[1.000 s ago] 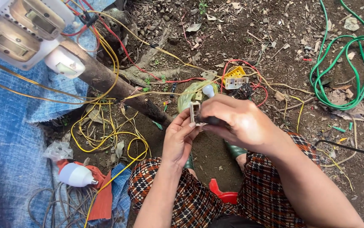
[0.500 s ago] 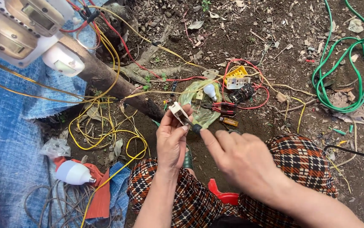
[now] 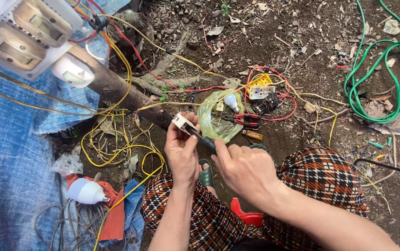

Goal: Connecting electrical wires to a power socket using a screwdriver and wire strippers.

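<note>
Bare dirt strewn with dry leaves, yellow wires and a coiled green hose lies under the squatting person, with a blue cloth on the left and a white bulb lying by it. Left hand pinches a small white switch between thumb and fingers, raised just in front of a clear bag. Right hand is closed round a dark-handled screwdriver, whose tip meets the switch; pliers and a yellow socket lie beyond.
</note>
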